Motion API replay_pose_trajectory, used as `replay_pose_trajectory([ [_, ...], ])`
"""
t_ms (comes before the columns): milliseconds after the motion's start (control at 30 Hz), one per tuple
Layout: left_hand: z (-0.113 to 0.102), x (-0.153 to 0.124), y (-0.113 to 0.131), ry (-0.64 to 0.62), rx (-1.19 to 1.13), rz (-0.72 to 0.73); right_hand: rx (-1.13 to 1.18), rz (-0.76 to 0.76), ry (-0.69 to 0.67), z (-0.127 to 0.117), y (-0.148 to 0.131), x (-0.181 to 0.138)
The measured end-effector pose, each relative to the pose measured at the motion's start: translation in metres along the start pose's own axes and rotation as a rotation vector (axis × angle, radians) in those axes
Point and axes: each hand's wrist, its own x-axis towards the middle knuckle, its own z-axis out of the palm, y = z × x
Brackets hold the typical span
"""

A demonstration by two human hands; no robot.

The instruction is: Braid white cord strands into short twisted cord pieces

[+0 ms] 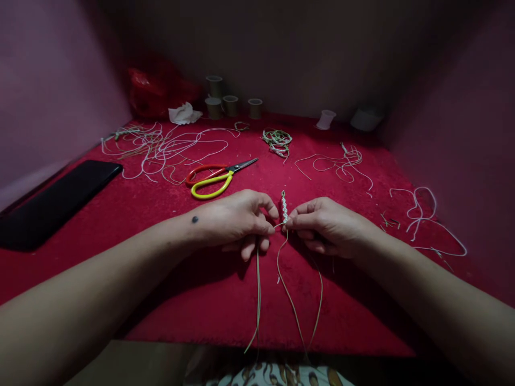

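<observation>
A short knotted cord band (284,206), white and green with a small loop at its top, stands out between my hands over the red cloth. My right hand (328,225) pinches the band's lower end between thumb and forefinger. My left hand (245,217) is closed on a thin beige cord (278,225) that runs out from the band's lower end. More cord strands (258,289) hang below my left hand to the table's front edge. Two loose cords (292,303) trail down from beneath the band. My right hand's fingertips partly hide the knot.
Red-and-yellow-handled scissors (213,179) lie beyond my left hand. A black phone (60,201) is at far left, near tangled cords (161,147). Finished knotted bands (277,142), thread spools (255,109), a crumpled tissue (184,114) and a red plastic bag (151,91) sit at the back. Loose cords (422,214) lie right.
</observation>
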Motion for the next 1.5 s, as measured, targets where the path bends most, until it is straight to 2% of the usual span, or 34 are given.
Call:
replay_pose_trajectory([
  [200, -0.001, 0.0, 0.002, -0.018, 0.116, -0.078, -0.024, -0.01, -0.008, -0.001, 0.0, 0.0],
  [433, -0.004, -0.003, 0.002, 0.018, 0.186, -0.054, -0.055, -0.022, -0.032, -0.004, 0.003, 0.0],
  [567, -0.003, -0.005, 0.004, 0.092, 0.231, -0.033, -0.056, -0.002, -0.025, -0.003, 0.002, 0.0],
  [933, 0.003, -0.007, 0.009, 0.146, 0.127, -0.055, -0.072, -0.006, -0.005, 0.0, 0.0, -0.001],
  [1100, 0.023, -0.006, 0.004, 0.155, 0.06, 0.009, -0.162, -0.006, 0.014, 0.003, -0.003, -0.002],
  [1167, 0.034, -0.005, -0.002, 0.218, 0.173, 0.078, -0.222, -0.009, 0.019, 0.003, -0.002, -0.002],
  [1267, 0.048, -0.005, -0.012, 0.296, 0.471, 0.25, -0.243, -0.022, 0.019, 0.0, 0.002, -0.001],
  [1433, 0.057, -0.01, -0.023, 0.332, 0.853, 0.279, -0.222, -0.055, -0.025, -0.004, 0.005, -0.001],
  [1500, 0.059, -0.011, -0.024, 0.339, 1.015, 0.333, -0.213, -0.064, -0.05, -0.005, 0.005, -0.001],
])
